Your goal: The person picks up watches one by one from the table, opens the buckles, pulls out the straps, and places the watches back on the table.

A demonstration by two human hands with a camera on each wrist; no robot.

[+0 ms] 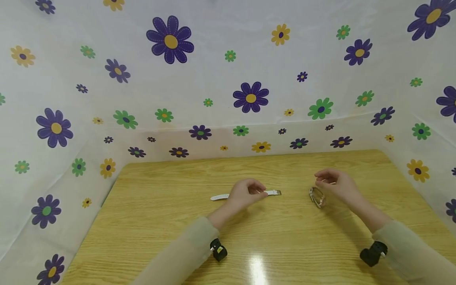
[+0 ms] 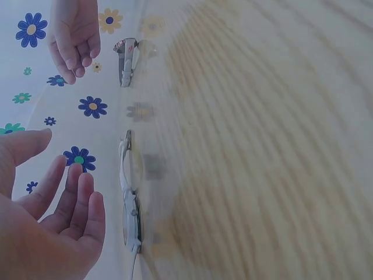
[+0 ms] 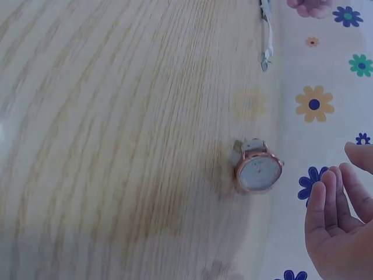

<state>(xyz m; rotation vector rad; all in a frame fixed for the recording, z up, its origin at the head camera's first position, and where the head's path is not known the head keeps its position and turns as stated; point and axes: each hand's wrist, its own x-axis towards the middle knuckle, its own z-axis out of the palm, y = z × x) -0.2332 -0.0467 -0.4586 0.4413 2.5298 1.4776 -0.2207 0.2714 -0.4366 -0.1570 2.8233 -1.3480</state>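
A white-strapped wristwatch [image 1: 272, 192] lies stretched out on the table, its middle hidden by my left hand [image 1: 246, 192] in the head view. From the side, in the left wrist view, this watch [image 2: 131, 219] sits below the loosely bent fingers, a gap between them. Over to the right, a rose-gold wristwatch [image 1: 317, 197] rests on its side with its strap looped. Its pale dial [image 3: 259, 173] faces the right wrist camera. My right hand [image 1: 336, 184] hovers just beside and above it, fingers relaxed and holding nothing.
The wooden table [image 1: 160, 237] reaches back to a white cloth [image 1: 213, 79] printed with flowers, which also hangs along both sides. Small black cameras [image 1: 219, 249] are strapped at both wrists over pale sleeves.
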